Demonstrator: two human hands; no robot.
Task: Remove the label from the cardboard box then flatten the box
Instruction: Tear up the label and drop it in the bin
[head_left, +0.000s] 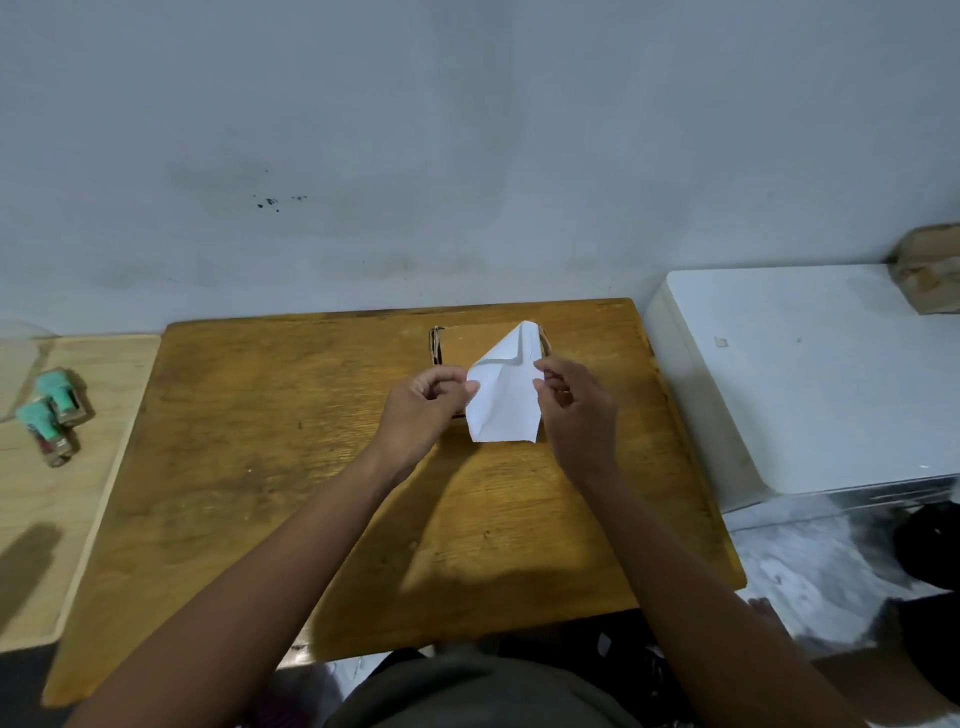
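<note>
While both hands, left hand (423, 397) and right hand (566, 402), pinch the peeled white label (501, 400), the cardboard box (467, 345) awaits flattening next.

There is one flat brown cardboard box (470, 345), one creased white paper label (503, 400), and two bare hands: the left hand (423, 410) and the right hand (574, 410). One orange-brown wooden table (311, 467) is present, two teal-topped small bottles (52, 415), one pale plywood board (78, 519), and one white rectangular appliance (805, 374).
</note>
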